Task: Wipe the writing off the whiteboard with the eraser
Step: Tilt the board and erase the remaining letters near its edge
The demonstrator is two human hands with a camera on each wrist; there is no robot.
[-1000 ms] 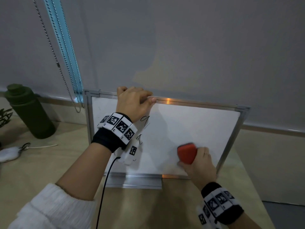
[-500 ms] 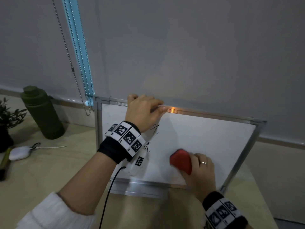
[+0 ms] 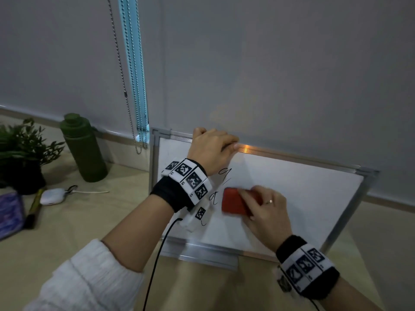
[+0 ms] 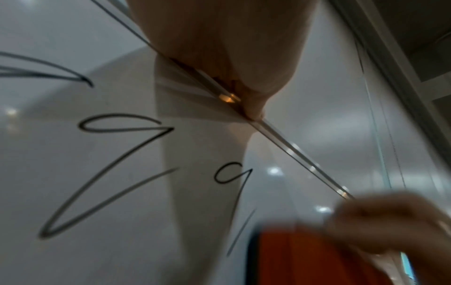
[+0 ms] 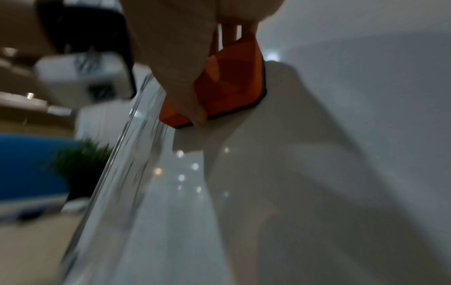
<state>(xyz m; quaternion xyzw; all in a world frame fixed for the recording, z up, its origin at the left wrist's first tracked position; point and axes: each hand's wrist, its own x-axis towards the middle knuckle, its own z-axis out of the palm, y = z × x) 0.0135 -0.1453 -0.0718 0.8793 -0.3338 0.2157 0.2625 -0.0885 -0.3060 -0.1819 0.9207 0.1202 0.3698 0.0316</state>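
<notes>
A small whiteboard (image 3: 303,194) in a silver frame leans against the wall on a beige table. My left hand (image 3: 212,149) grips its top edge near the left corner. My right hand (image 3: 265,209) holds a red eraser (image 3: 234,204) flat against the board, just right of the black writing (image 3: 215,196). Black loops of writing (image 4: 117,154) fill the left wrist view, with the eraser (image 4: 305,258) at the bottom right. In the blurred right wrist view, my fingers (image 5: 175,73) press the orange-red eraser (image 5: 224,84) on the white surface. My left wrist hides part of the writing.
A green bottle (image 3: 84,149) stands left of the board, beside a potted plant (image 3: 20,153). A white earbud case (image 3: 52,196), a marker (image 3: 33,207) and a blue object (image 3: 9,212) lie at the left. A bead chain (image 3: 125,86) hangs above the board's left corner.
My right hand has slid the eraser leftwards across the board, from the lower middle to right beside the writing. My left hand has kept its hold on the top edge.
</notes>
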